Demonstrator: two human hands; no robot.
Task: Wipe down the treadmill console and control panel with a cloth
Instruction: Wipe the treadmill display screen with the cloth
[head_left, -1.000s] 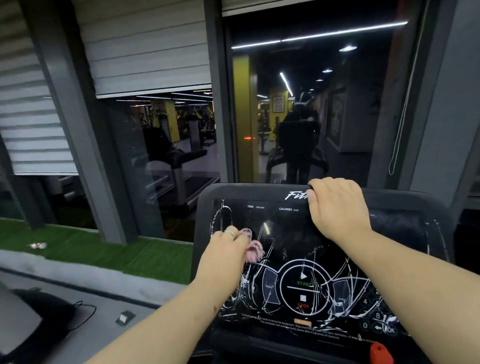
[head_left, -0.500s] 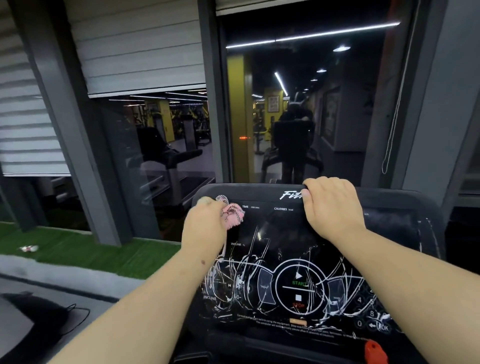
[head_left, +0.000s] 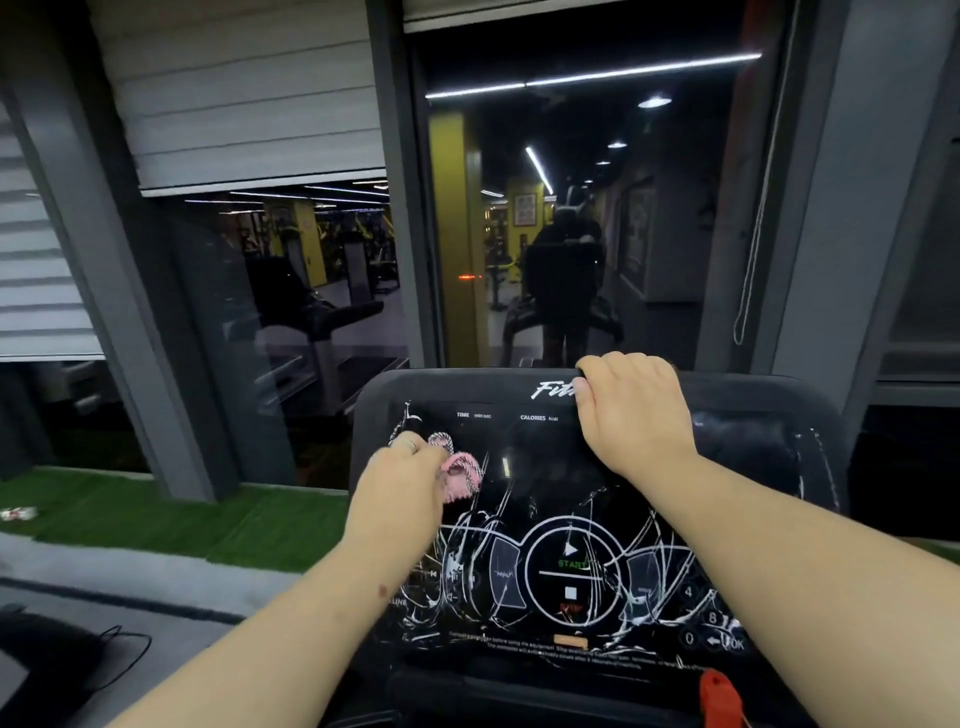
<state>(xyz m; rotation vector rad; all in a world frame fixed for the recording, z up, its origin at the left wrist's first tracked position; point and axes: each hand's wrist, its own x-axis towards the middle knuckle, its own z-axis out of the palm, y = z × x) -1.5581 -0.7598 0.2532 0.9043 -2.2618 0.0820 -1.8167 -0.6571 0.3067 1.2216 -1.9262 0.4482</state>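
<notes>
Treadmill console (head_left: 644, 519) fills the lower middle of the head view, a black panel with a cracked, white-lined face. Its control panel (head_left: 571, 571) shows a round START and STOP dial, with number keys at about four o'clock from the dial. Of the two hands, the left hand (head_left: 402, 491) sits at ten o'clock from the dial, fingers curled round a pink and white cloth (head_left: 460, 470) and pressing it against the upper left of the screen; a ring shows on one finger. The right hand (head_left: 636, 410) is at one o'clock from the dial, fingers hooked over the console's top edge and gripping it beside the white brand lettering. A red safety clip (head_left: 719, 696) stands at the console's lower right, at five o'clock. No container is in view. Green artificial turf (head_left: 171, 514) lies at nine o'clock, below a dark window (head_left: 311, 291) that reflects gym machines.
</notes>
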